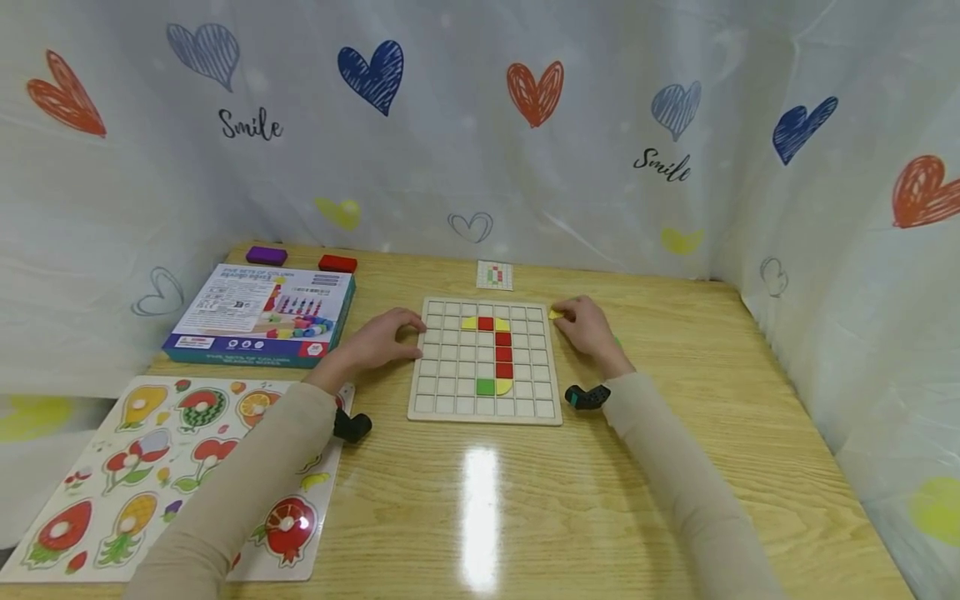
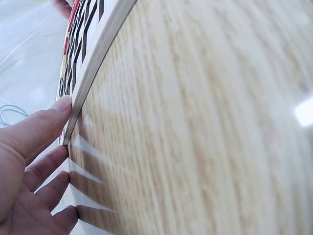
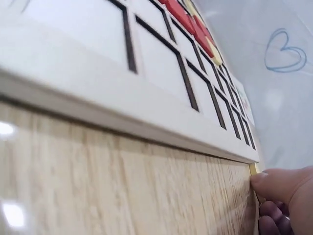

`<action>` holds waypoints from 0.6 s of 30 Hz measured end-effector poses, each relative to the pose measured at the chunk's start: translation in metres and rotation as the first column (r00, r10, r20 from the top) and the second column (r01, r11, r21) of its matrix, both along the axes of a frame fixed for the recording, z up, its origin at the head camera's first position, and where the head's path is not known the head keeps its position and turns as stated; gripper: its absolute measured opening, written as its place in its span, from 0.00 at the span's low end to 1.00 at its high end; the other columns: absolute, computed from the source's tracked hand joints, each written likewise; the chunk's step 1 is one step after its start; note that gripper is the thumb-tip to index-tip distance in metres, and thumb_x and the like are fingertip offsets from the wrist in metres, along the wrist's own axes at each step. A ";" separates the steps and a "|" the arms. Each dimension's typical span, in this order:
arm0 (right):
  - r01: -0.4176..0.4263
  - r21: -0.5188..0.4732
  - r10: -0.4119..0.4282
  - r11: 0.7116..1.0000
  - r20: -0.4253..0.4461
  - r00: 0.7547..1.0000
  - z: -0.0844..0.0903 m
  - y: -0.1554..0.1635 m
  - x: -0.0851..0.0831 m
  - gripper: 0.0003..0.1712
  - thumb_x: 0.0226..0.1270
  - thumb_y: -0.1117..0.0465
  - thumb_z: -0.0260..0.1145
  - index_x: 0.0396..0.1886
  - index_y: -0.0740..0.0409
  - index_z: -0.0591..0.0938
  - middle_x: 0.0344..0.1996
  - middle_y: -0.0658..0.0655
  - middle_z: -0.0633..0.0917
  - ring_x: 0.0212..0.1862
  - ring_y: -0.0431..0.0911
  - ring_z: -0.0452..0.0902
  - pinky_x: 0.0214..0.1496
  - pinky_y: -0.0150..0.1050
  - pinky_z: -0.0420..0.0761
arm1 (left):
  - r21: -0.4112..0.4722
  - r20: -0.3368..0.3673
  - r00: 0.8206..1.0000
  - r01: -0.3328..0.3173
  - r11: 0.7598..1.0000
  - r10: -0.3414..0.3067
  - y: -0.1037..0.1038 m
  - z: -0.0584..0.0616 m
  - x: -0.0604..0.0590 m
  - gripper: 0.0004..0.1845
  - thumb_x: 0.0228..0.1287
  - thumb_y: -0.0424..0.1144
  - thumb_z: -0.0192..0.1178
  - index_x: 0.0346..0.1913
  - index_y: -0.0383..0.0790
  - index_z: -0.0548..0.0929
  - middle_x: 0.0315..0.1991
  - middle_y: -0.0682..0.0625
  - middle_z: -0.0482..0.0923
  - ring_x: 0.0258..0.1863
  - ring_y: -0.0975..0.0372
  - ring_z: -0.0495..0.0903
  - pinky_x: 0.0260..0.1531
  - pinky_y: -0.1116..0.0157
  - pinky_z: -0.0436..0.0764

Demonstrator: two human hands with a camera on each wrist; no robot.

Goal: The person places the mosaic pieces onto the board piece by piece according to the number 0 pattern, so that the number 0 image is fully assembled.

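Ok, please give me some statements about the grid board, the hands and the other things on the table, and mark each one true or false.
1. The left hand touches the board at its left edge. True.
2. The right hand holds a green piece. False: it pinches a yellow piece.
3. The board has four red squares. True.
4. The blue box lies right of the board. False: it lies to the left.
5. The fruit puzzle is on top of the board. False: it lies apart, at the table's near left.

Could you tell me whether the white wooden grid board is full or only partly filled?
Partly filled: the white wooden grid board holds few coloured tiles.
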State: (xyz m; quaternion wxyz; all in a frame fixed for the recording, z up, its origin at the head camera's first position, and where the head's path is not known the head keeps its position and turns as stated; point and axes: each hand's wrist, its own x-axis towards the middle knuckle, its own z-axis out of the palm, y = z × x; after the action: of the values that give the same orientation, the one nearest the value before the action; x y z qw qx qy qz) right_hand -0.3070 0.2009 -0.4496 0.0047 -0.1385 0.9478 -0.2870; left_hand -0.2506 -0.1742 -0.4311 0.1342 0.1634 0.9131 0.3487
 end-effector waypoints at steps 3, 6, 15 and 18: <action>0.023 -0.015 -0.023 1.000 -0.003 1.000 0.000 0.002 0.003 0.17 0.71 0.64 0.63 0.55 0.67 0.81 0.46 0.66 0.80 0.47 0.56 0.75 0.51 0.50 0.76 | -0.002 -0.006 1.000 0.000 1.000 0.000 0.001 0.000 0.001 0.22 0.64 0.40 0.66 0.59 0.37 0.77 0.67 0.40 0.66 0.71 0.47 0.59 0.71 0.48 0.55; 0.037 -0.031 -0.037 0.999 0.004 0.999 0.000 0.004 0.008 0.17 0.70 0.62 0.64 0.53 0.68 0.81 0.45 0.64 0.82 0.46 0.55 0.77 0.51 0.49 0.77 | -0.002 -0.011 1.000 -0.002 1.000 0.002 0.001 0.001 0.002 0.22 0.64 0.39 0.66 0.59 0.37 0.77 0.67 0.40 0.66 0.71 0.47 0.59 0.71 0.48 0.55; 0.024 -0.043 -0.023 0.999 0.015 1.000 0.002 0.009 0.035 0.17 0.68 0.64 0.64 0.53 0.69 0.81 0.42 0.63 0.84 0.45 0.53 0.80 0.50 0.48 0.80 | 0.003 -0.004 1.000 -0.005 1.000 0.005 0.001 0.003 0.003 0.22 0.64 0.39 0.66 0.60 0.37 0.77 0.68 0.41 0.66 0.71 0.48 0.59 0.71 0.48 0.55; 0.025 -0.053 -0.023 0.998 0.033 0.999 0.000 0.012 0.042 0.16 0.67 0.62 0.67 0.50 0.68 0.81 0.41 0.62 0.84 0.44 0.52 0.80 0.49 0.47 0.80 | 0.002 -0.008 1.000 -0.003 1.000 0.003 0.001 0.002 0.003 0.22 0.64 0.39 0.66 0.60 0.37 0.77 0.68 0.40 0.66 0.71 0.47 0.59 0.71 0.48 0.55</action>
State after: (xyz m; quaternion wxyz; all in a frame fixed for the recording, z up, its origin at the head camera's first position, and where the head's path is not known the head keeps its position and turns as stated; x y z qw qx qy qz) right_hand -0.2651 0.2129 -0.4497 0.0129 -0.1224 0.9412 -0.3147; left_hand -0.2479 -0.1730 -0.4296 0.1299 0.1634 0.9134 0.3494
